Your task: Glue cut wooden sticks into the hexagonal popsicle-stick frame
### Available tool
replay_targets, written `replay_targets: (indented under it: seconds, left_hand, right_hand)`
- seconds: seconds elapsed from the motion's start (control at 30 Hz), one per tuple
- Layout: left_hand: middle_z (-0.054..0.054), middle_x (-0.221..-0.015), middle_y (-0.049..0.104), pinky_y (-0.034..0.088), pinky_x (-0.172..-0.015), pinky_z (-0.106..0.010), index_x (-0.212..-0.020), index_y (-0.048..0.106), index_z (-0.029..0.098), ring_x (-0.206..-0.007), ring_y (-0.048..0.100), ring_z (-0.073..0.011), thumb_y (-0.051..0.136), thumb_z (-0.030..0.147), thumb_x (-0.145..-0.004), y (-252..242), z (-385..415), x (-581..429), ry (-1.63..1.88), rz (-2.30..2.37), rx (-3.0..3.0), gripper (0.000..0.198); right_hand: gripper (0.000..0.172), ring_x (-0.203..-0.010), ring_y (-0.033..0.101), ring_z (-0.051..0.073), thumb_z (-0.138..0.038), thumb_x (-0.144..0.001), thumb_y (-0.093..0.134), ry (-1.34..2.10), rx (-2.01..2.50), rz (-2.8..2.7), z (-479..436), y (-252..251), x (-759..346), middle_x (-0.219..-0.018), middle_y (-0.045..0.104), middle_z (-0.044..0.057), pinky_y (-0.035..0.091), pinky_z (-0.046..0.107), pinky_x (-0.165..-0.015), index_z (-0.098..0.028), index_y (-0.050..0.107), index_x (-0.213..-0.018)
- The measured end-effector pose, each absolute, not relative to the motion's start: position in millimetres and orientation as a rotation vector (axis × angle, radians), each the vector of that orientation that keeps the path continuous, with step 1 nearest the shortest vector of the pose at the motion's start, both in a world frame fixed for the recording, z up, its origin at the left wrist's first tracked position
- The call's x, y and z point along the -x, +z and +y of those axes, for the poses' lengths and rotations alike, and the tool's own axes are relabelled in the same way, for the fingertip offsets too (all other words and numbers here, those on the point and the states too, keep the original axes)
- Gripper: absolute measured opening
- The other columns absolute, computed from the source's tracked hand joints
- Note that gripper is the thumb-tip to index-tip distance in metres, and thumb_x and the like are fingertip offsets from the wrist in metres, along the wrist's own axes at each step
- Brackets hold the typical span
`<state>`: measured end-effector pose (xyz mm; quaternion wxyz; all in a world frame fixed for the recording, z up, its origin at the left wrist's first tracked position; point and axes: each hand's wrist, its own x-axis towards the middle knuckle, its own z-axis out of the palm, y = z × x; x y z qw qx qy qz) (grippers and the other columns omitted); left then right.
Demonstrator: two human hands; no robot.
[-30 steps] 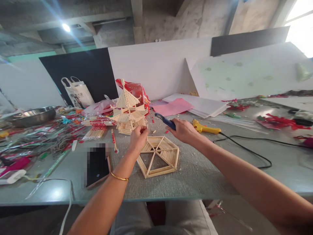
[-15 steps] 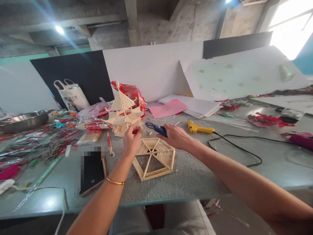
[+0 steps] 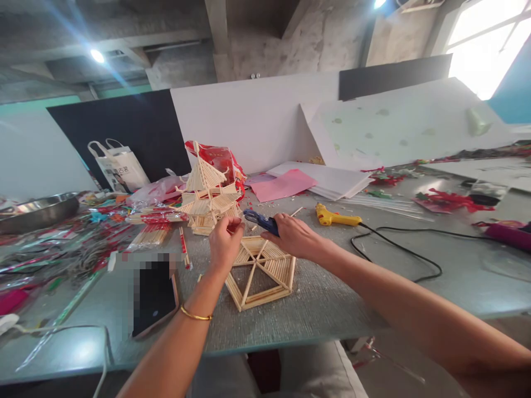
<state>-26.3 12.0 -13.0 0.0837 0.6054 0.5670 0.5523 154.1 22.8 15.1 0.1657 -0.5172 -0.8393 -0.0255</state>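
Observation:
My left hand (image 3: 227, 239) is pinched closed above the left rim of a six-sided frame of pale wooden sticks (image 3: 265, 301). Whatever sits between its fingertips is too small to make out. Dark blue pliers (image 3: 261, 221) are gripped in my right hand (image 3: 295, 236), their head pointing left, close to my left fingertips. The frame lies flat, its spokes meeting in the middle. Rows of sticks fill several of its sections, while the front one shows the table through it. Just behind my left hand stands a tiered stick pagoda (image 3: 205, 190).
A yellow glue gun (image 3: 338, 215) lies right of my right hand, its black cord (image 3: 398, 230) trailing right. A dark-screened tablet or phone (image 3: 155, 296) rests left of the frame. Bundled sticks (image 3: 149, 236) and wrapped craft scraps crowd the left. Pink paper (image 3: 284, 185) lies behind.
The view has shifted slightly. Both hands stay close together above the frame, and the pliers remain in my right hand. A small stick piece now shows left of my left wrist.

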Motion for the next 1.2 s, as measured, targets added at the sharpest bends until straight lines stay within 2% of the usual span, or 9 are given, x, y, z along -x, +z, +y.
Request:
replay_targets:
  seconds: [0.57,1.2]
  left_hand:
    - [-0.001,-0.073,0.064,0.044,-0.063,-0.025,-0.078,0.060,0.017,-0.062,0.057,-0.0124,0.058,0.028,-0.073,-16.5,13.2,23.5,1.680,1.668,-1.861,0.012]
    - [0.002,-0.067,0.061,0.041,-0.061,-0.025,-0.073,0.057,0.019,-0.060,0.055,-0.0130,0.057,0.027,-0.072,-13.6,11.5,22.0,1.707,1.727,-1.857,0.009]
  right_hand:
    - [0.045,-0.071,0.061,0.022,-0.055,-0.085,0.039,-0.116,1.480,-2.392,16.9,13.3,-150.9,-0.082,0.063,0.012,0.029,0.027,-0.053,-0.012,0.053,-0.090]
    - [0.044,-0.071,0.063,0.022,-0.053,-0.086,0.039,-0.094,1.513,-2.420,16.4,11.4,-148.8,-0.081,0.065,0.013,0.030,0.026,-0.053,-0.012,0.054,-0.090]
